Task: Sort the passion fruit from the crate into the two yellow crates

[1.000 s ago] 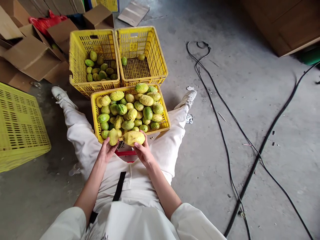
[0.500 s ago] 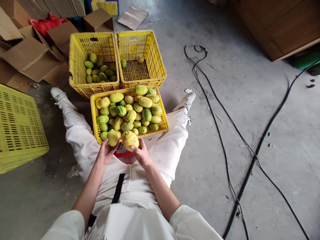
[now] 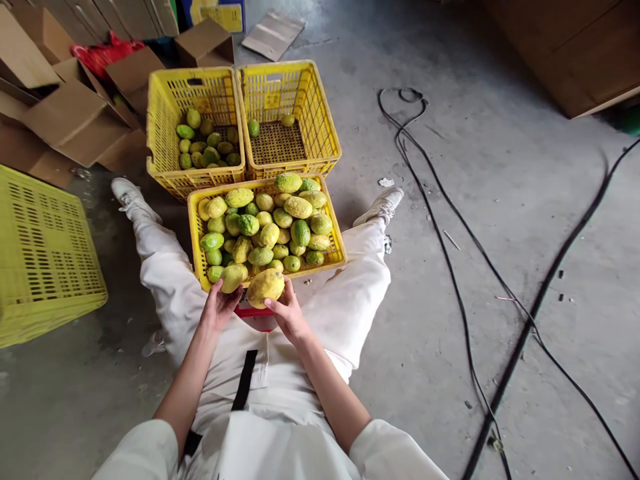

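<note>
Head view: at lower centre the left hand [image 3: 219,308] grips a small fruit [image 3: 231,278] and the right hand [image 3: 287,313] cups a large yellow fruit [image 3: 265,287]. The near crate [image 3: 195,230] above them is heaped full. Upper centre, the left far crate [image 3: 163,137] is partly filled; the right far crate [image 3: 320,123] holds two fruits, so most remains.

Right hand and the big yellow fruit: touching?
Touching. The head view shows the right hand with its fingers wrapped against the underside of the big yellow fruit, no gap between them.

Soft, even daylight, faint shadows, sharp centre (wide-angle bending toward the edges)
</note>
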Demonstrator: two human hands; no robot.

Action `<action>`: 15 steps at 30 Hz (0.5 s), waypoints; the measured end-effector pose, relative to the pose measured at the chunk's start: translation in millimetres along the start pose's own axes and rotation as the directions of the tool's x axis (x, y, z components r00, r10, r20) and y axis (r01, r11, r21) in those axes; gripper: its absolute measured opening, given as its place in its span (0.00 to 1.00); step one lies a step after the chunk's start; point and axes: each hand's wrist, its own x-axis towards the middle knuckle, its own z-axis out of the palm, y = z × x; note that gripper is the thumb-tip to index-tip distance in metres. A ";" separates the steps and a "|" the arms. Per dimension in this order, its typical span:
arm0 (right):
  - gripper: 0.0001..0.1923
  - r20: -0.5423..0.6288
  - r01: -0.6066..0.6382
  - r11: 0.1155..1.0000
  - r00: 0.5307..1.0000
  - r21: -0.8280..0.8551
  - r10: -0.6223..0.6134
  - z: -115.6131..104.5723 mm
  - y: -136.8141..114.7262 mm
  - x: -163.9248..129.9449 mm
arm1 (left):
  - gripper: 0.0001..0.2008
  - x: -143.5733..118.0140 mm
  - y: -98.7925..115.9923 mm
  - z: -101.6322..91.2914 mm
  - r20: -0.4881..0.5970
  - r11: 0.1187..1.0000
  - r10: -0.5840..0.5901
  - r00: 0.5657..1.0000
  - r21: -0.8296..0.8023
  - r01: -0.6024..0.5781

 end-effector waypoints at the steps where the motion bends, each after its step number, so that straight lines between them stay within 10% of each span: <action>1: 0.32 -0.021 0.009 1.000 1.000 -0.002 -0.009 -0.6 0.8 1.1 | 0.17 -0.3 0.2 0.3 0.006 1.000 -0.003 1.000 0.005 0.003; 15: 0.33 -0.140 0.020 0.997 0.990 0.070 -0.010 -7.3 -1.3 5.5 | 0.11 10.0 -1.1 -9.3 -0.005 0.994 0.108 0.994 0.027 -0.107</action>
